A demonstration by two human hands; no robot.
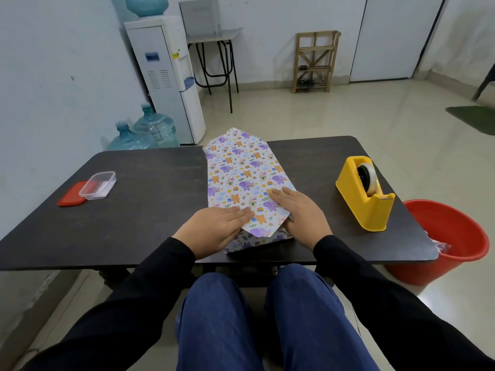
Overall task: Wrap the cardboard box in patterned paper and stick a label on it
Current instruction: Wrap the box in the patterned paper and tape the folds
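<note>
From my end I see two bare hands, the left hand [214,228] and the right hand [300,215], with no rings or watch showing. Both arms wear long black sleeves [150,285] reaching the wrists (plain fabric, no markings). Below them, blue trousers [222,322] cover both knees.
</note>
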